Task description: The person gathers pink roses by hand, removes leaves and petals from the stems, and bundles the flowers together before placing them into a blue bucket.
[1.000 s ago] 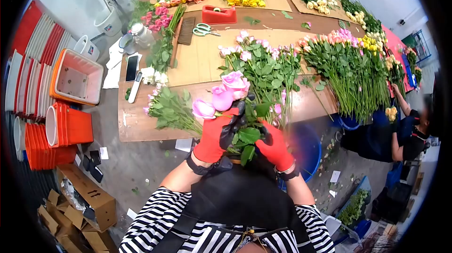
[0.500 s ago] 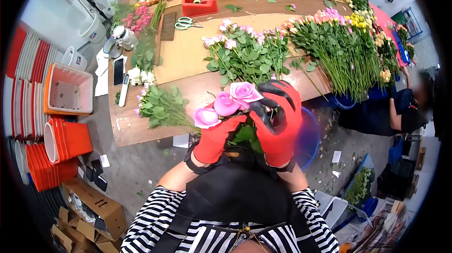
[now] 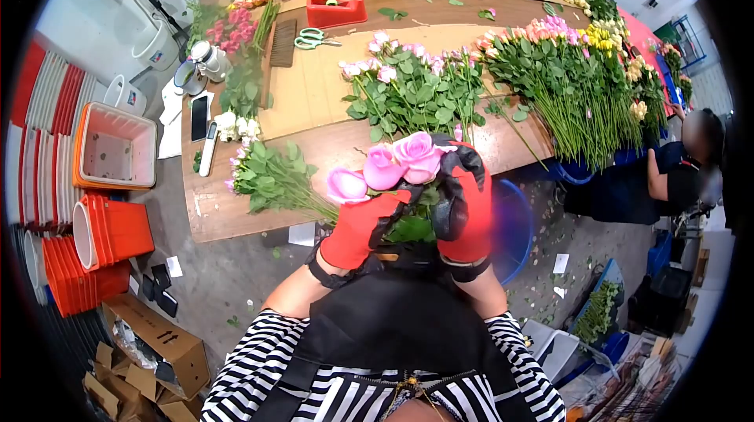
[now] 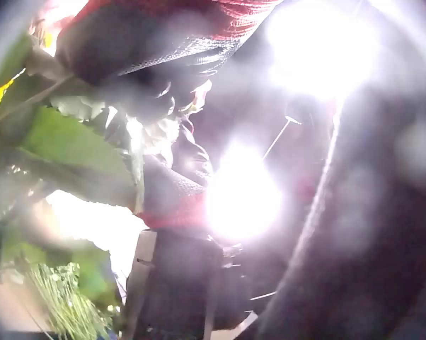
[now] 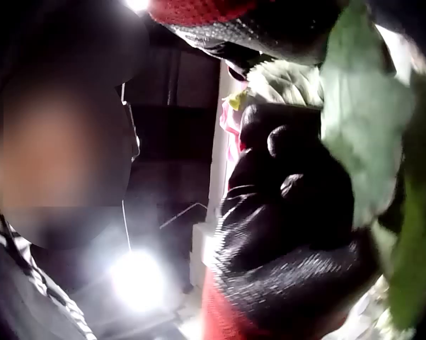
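Three pink roses [image 3: 384, 167] stand in a row in front of the body, blossoms toward the table. My left hand [image 3: 363, 225], in a red glove with black palm, grips their stems just below the blossoms; its curled fingers [image 5: 291, 205] show in the right wrist view. My right hand [image 3: 465, 206], gloved alike, is at the rightmost rose [image 3: 419, 156], fingers bent and fingertips at its outer petals. Green leaves [image 3: 411, 229] hang between the hands. Large leaves [image 4: 75, 145] and glare cover much of the left wrist view.
On the table [image 3: 236, 222] lie a bunch of light pink roses [image 3: 416, 84], a large rose bundle [image 3: 561, 88], scissors [image 3: 314, 38] and a red tape dispenser [image 3: 336, 11]. A blue bucket [image 3: 514, 229] stands at right below the table edge; another person [image 3: 675, 170] is beyond.
My right hand left the leaves below, rose spread beside the blossoms, then its fingers bent in at the rightmost rose. My left hand kept its grip. The head view swung slightly.
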The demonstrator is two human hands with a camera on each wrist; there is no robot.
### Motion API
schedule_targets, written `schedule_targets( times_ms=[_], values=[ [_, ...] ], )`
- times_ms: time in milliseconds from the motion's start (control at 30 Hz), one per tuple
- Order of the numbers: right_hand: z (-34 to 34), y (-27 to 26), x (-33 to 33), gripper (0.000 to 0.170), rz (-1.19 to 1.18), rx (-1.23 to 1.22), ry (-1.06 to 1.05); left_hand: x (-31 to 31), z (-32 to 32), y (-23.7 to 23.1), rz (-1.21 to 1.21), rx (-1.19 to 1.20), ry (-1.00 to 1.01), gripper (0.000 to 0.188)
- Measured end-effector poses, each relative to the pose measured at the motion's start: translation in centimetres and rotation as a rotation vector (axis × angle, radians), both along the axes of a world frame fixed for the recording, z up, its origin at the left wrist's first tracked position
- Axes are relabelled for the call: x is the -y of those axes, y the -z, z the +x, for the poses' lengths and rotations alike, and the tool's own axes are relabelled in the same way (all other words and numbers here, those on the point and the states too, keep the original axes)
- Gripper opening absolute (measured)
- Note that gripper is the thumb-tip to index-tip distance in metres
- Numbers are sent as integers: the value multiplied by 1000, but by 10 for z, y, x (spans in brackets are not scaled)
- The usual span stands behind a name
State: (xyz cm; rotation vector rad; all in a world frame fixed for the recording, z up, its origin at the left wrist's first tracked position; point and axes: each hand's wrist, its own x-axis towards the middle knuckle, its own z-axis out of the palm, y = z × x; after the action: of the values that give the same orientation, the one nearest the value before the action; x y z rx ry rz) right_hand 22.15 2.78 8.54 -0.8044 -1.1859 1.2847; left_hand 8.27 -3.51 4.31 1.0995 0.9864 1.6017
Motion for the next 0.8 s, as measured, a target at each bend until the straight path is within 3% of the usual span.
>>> schedule_targets(
  times_ms=[33,100,133,233,267,300,367,433,567,700,800],
  values=[
    [-2,10,3,19,99,37,56,0,-2,6,62,-108,-6,20],
    [-2,16,-4,19,-119,-353,-46,0,-3,9,114,-193,-15,17],
    [-1,11,-7,20,-213,-412,-82,-1,-3,9,103,-169,-17,15],
    [10,15,-23,24,-82,-519,-211,-9,-5,2,196,-300,-127,16],
    [15,10,-17,33,-130,-241,-17,-12,-6,0,249,-376,-186,16],
    [10,-12,-11,37,-20,51,119,-11,-6,1,227,-361,-174,17],
    [19,-18,-10,45,148,177,75,-11,-6,3,206,-362,-150,18],
    [14,-29,-6,37,128,250,-15,-12,-5,0,240,-428,-148,19],
    [0,-22,0,27,98,361,98,-9,-7,2,233,-484,-93,22],
    [2,-16,0,24,300,483,178,-7,-6,9,156,-277,-61,22],
    [-2,-15,3,22,151,321,167,-4,-3,7,78,-204,-33,17]
  ],
)
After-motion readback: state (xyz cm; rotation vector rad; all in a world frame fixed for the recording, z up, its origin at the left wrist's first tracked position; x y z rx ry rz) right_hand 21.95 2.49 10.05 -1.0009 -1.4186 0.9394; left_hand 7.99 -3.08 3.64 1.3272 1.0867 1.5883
